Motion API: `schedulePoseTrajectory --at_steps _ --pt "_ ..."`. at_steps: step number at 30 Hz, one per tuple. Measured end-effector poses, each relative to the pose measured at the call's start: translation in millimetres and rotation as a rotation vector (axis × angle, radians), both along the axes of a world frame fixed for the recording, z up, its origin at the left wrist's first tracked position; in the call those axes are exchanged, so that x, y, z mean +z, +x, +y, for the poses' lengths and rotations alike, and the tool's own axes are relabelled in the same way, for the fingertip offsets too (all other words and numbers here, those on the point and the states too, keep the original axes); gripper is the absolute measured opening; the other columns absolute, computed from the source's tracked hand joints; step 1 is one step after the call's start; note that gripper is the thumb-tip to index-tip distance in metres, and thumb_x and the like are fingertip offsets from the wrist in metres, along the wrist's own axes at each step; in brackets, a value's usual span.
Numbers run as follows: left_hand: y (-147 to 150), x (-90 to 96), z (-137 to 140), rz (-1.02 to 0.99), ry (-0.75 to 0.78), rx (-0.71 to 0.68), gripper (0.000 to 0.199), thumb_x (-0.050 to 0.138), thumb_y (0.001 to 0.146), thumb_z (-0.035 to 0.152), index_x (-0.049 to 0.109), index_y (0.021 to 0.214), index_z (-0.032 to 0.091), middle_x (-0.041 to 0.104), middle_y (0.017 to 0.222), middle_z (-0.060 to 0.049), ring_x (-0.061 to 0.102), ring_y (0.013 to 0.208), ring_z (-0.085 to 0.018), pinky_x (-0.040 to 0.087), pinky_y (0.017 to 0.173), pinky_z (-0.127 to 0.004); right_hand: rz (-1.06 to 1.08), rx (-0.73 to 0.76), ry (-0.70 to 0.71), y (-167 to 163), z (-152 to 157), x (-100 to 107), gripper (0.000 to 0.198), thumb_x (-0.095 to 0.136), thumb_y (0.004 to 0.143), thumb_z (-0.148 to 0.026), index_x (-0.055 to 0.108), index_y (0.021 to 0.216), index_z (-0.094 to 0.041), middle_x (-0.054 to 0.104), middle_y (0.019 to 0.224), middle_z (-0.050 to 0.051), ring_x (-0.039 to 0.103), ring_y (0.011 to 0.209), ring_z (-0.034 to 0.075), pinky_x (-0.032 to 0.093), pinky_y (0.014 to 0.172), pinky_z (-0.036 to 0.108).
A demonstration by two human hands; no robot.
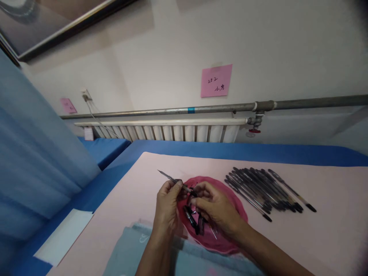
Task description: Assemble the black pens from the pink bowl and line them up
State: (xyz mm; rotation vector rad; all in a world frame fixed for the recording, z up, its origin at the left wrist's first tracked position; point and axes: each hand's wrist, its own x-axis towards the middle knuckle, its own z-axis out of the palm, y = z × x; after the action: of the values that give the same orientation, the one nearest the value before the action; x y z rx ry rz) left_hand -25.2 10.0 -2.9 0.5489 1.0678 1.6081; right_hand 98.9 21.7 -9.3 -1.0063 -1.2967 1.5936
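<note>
Here, both hands [167, 201] hold a pen [171, 178] over a pink dish [236, 201].

A framed picture [57, 19] at ten o'clock and a blue curtain [37, 161] at nine run past the edge; the right hand [217, 209], its grip unclear, hides part of the pink tray [228, 188]; the smaller pink note [68, 105], toward nine, is unreadable.

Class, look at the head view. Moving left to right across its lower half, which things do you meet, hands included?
Blue curtain → white sheet of paper → left hand → right hand → pile of black pens.
</note>
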Motion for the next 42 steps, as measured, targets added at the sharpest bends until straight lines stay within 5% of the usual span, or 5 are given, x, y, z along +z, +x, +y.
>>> schedulePoseTrajectory --at_steps 8,12,16,21,42 --pt "-0.9 -1.7 0.2 0.000 0.004 0.002 0.029 0.079 0.056 0.031 0.057 0.063 0.013 0.062 0.058 0.000 0.055 0.050 -0.008 0.044 0.054 -0.020 -0.392 -0.003 0.426 4.5 -2.8 1.1 0.016 0.048 0.087 -0.028 0.056 0.075 -0.023 0.058 0.066 0.000 0.052 0.061 0.016 0.038 0.059 0.030" --pt "-0.1 -1.8 -0.3 0.000 0.008 -0.013 0.029 0.079 0.056 0.032 0.059 0.066 0.013 0.063 0.058 0.000 0.055 0.051 -0.009 0.044 0.054 -0.021 -0.432 -0.028 0.482 5.3 -0.8 -2.4 0.002 0.055 0.083 -0.025 0.056 0.084 -0.024 0.062 0.075 0.001 0.055 0.069 0.018 0.039 0.063 0.031" --pt "0.8 -1.3 -0.8 0.002 0.007 -0.014 0.028 0.079 0.056 0.031 0.058 0.064 0.013 0.062 0.057 0.001 0.054 0.050 -0.008 0.044 0.053 -0.021 -0.444 -0.001 0.531 5.7 1.3 -4.9 0.017 0.046 0.088 -0.027 0.056 0.074 -0.024 0.060 0.068 0.001 0.053 0.063 0.018 0.036 0.061 0.031" --pt "1.4 -0.4 -1.4 0.004 0.000 -0.018 0.028 0.079 0.055 0.031 0.060 0.065 0.013 0.061 0.056 0.001 0.054 0.050 -0.008 0.043 0.053 -0.021 -0.479 -0.025 0.564 5.9 0.8 -4.5 0.002 0.055 0.082 -0.025 0.056 0.082 -0.024 0.062 0.078 0.002 0.054 0.070 0.019 0.037 0.064 0.032" --pt "-1.9 -4.4 -0.2 0.063 0.006 -0.018 0.025 0.077 0.058 0.030 0.059 0.063 0.013 0.062 0.056 0.001 0.054 0.049 -0.008 0.043 0.054 -0.021 -0.704 0.025 0.795 12.1 4.4 0.0 0.014 0.049 0.087 -0.024 0.052 0.074 -0.023 0.060 0.076 0.002 0.054 0.073 0.018 0.038 0.067 0.031"
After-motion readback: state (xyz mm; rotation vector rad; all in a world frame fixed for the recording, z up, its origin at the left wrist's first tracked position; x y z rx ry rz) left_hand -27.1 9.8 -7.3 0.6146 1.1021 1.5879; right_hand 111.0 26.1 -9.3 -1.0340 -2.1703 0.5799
